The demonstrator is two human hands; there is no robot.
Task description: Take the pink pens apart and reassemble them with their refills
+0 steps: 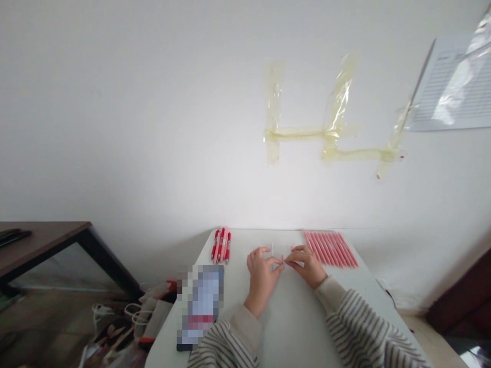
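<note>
My left hand (262,273) and my right hand (307,264) meet over the middle of a small white table (291,327), fingers pinched together. Between the fingertips is a thin pale pen part (273,251) and a small pink piece (286,260), too small to make out well. A row of several pink pen barrels (332,249) lies just right of my right hand. A small bunch of finished red and pink pens (221,245) lies at the far left of the table. Both sleeves are striped.
A blurred-out flat object (201,301) lies on the table's left edge. A dark wooden table (42,243) stands at left, with cables and clutter (126,322) on the floor. The wall behind carries tape strips (330,138) and a paper sheet (452,87).
</note>
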